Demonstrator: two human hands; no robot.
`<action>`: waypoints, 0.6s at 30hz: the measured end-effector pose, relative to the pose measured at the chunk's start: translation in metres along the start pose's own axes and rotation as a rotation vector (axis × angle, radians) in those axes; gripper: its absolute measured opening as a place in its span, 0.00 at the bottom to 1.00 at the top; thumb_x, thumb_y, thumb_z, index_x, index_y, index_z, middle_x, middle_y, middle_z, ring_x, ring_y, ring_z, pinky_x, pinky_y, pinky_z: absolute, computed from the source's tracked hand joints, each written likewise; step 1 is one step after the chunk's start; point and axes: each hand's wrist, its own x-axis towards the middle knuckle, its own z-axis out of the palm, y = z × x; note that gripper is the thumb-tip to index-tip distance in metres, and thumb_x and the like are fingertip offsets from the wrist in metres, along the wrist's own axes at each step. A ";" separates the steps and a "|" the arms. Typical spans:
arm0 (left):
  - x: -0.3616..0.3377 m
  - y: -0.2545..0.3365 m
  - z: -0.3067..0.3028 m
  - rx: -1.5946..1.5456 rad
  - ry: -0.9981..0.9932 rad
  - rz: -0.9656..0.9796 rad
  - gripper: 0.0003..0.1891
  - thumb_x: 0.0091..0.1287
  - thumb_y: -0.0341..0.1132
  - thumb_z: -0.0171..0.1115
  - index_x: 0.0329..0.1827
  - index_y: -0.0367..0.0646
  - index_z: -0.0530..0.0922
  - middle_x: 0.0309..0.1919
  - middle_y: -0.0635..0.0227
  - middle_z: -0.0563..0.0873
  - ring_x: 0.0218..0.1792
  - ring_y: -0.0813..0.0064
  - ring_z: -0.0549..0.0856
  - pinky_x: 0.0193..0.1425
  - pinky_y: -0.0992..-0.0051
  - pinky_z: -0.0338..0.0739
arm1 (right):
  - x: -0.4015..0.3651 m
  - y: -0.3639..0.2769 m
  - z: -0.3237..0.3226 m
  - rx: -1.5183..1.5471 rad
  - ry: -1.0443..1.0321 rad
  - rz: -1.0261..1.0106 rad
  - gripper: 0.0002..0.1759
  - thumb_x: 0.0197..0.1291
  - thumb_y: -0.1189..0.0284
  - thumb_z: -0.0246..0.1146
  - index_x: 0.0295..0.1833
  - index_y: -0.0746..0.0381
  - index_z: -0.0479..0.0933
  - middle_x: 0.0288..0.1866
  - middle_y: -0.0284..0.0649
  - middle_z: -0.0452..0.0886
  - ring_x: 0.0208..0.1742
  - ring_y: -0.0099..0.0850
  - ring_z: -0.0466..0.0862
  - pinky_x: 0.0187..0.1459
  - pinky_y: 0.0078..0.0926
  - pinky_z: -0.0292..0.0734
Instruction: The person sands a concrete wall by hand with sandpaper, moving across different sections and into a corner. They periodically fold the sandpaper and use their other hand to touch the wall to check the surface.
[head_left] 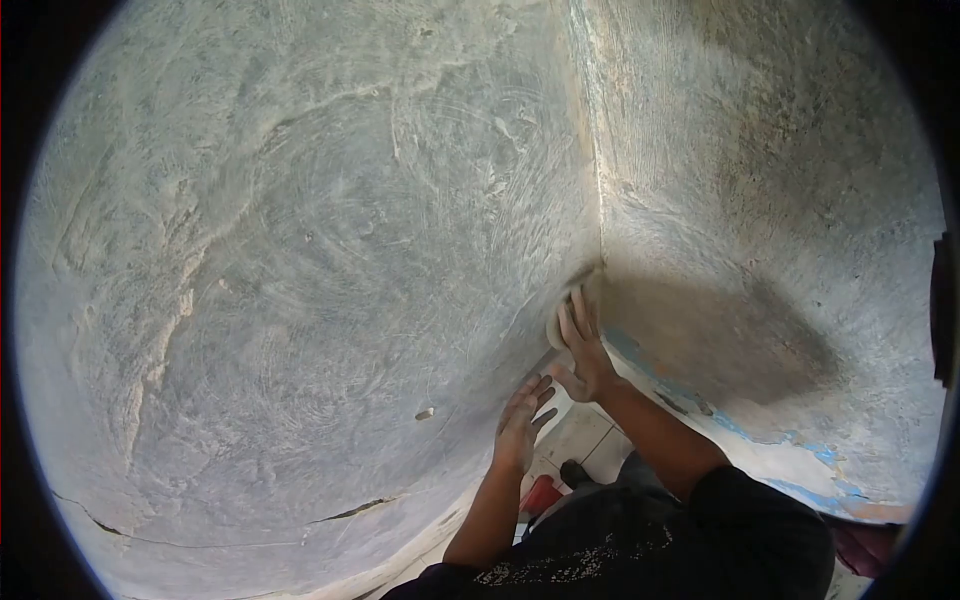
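Note:
Close to the corner where two walls meet, my right hand [583, 350] lies over a pale, round-edged pad [554, 328] and presses it to the grey left wall [330, 250]. Its fingers point up and cover most of the pad, so the kind of pad is hidden. Lower and to the left, my left hand [519, 422] is held up beside the same wall, fingers apart and nothing in them. Swirling scratch marks and rough patches cover the wall's surface.
The right wall [780, 180] has a dark shadow and peeling blue paint [820, 450] low down. A small pale peg [425, 414] sticks out of the left wall, above a crack [355, 510]. Below are floor tiles [590, 435], a dark shoe [574, 473] and a red object [541, 494].

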 end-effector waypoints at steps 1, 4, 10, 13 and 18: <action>-0.002 -0.002 -0.001 0.019 0.002 -0.017 0.32 0.73 0.47 0.52 0.74 0.36 0.59 0.72 0.52 0.66 0.72 0.56 0.66 0.71 0.57 0.62 | 0.029 -0.020 -0.012 -0.026 0.109 -0.087 0.47 0.63 0.44 0.52 0.76 0.66 0.52 0.78 0.65 0.43 0.77 0.70 0.40 0.71 0.69 0.34; 0.004 -0.001 -0.001 0.052 0.025 -0.046 0.33 0.74 0.48 0.52 0.74 0.36 0.58 0.72 0.52 0.66 0.72 0.56 0.66 0.71 0.57 0.62 | 0.076 -0.059 -0.044 -0.013 0.204 -0.201 0.47 0.63 0.45 0.52 0.76 0.68 0.51 0.78 0.65 0.43 0.77 0.70 0.41 0.71 0.69 0.34; -0.004 0.009 0.003 0.014 -0.033 0.012 0.33 0.74 0.48 0.52 0.75 0.36 0.58 0.72 0.53 0.66 0.72 0.56 0.65 0.71 0.57 0.62 | 0.002 -0.011 0.009 -0.096 0.134 -0.081 0.45 0.63 0.48 0.54 0.75 0.69 0.52 0.78 0.65 0.45 0.76 0.70 0.44 0.72 0.66 0.36; -0.001 0.010 0.000 0.039 -0.036 -0.008 0.32 0.74 0.47 0.51 0.74 0.36 0.58 0.71 0.53 0.67 0.72 0.56 0.65 0.70 0.57 0.62 | 0.042 -0.040 -0.011 -0.074 0.203 -0.111 0.43 0.62 0.51 0.56 0.75 0.68 0.55 0.77 0.65 0.47 0.76 0.70 0.46 0.73 0.66 0.37; -0.003 0.022 0.009 0.063 -0.060 0.020 0.31 0.74 0.45 0.51 0.74 0.36 0.59 0.71 0.53 0.67 0.72 0.56 0.66 0.70 0.58 0.63 | 0.083 -0.065 -0.039 -0.163 0.239 -0.278 0.39 0.61 0.57 0.58 0.72 0.69 0.59 0.76 0.63 0.51 0.75 0.69 0.48 0.72 0.66 0.40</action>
